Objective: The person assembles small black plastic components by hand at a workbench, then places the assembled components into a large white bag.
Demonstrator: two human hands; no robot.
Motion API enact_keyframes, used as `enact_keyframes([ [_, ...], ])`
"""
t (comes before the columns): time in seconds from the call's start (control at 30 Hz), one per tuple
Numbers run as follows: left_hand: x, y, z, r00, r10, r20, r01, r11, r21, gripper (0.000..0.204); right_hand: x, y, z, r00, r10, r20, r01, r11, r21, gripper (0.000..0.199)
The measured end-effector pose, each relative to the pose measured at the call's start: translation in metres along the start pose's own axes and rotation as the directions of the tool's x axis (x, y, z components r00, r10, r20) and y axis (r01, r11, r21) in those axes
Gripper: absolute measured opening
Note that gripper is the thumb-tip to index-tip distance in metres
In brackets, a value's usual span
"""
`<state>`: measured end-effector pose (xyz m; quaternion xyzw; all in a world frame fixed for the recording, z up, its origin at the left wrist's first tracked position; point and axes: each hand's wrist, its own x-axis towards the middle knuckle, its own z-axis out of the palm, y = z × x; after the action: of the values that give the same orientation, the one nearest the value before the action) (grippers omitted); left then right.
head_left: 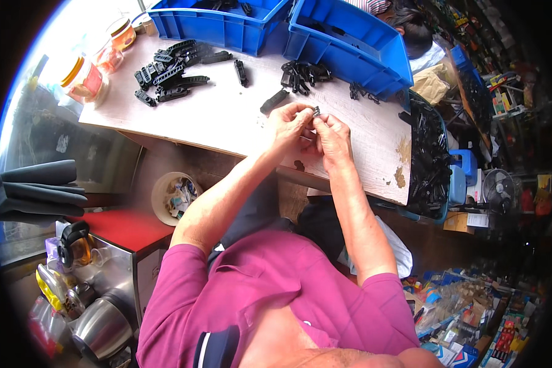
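A small dark part (316, 111) is held above the table (379, 142). The left hand (290, 122) and right hand (334, 140) both pinch it with their fingertips, maybe because it is so tiny. Black pieces (298, 76) lie heaped on the table, likely for easy grabbing. Blue bins (349, 60) stand along the table's far side, perhaps to leave room.

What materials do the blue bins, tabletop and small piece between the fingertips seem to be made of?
Blue bins: likely moulded plastic, slightly glossy; ribbed walls suggest this. Tabletop: pale wood or laminate, matte; faint grain-like streaks. Small piece: dark, faintly shiny, maybe metal or plastic; too small to tell.
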<state>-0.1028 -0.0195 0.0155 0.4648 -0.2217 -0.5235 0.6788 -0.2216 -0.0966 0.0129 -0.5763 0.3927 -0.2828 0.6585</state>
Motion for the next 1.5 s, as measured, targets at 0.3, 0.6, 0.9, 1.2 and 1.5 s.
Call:
enact_keyframes([
  [0.3,-0.003,-0.001,-0.008,0.999,0.026,-0.024,-0.028,0.995,-0.091,0.022,-0.007,-0.008,-0.004,0.999,-0.028,0.018,0.027,0.997,0.076,0.017],
  [0.6,-0.01,-0.036,-0.003,0.871,0.481,-0.102,-0.393,0.806,0.442,0.024,-0.007,-0.01,-0.008,0.999,0.008,0.054,-0.013,0.996,0.083,0.03],
  [0.9,-0.021,-0.032,0.006,0.684,0.729,-0.01,-0.537,0.513,0.67,0.021,-0.013,-0.01,-0.003,0.999,0.03,0.028,-0.033,0.994,0.107,0.03],
  [1.2,-0.006,0.004,-0.043,0.52,0.83,0.201,-0.204,-0.108,0.973,0.037,-0.017,0.0,-0.006,0.997,-0.077,-0.009,0.076,0.942,0.328,0.017],
  [1.5,0.001,-0.002,-0.052,0.767,0.633,0.105,-0.402,0.348,0.847,0.025,-0.017,-0.007,-0.008,0.986,-0.156,-0.061,0.167,0.911,0.376,0.015],
])
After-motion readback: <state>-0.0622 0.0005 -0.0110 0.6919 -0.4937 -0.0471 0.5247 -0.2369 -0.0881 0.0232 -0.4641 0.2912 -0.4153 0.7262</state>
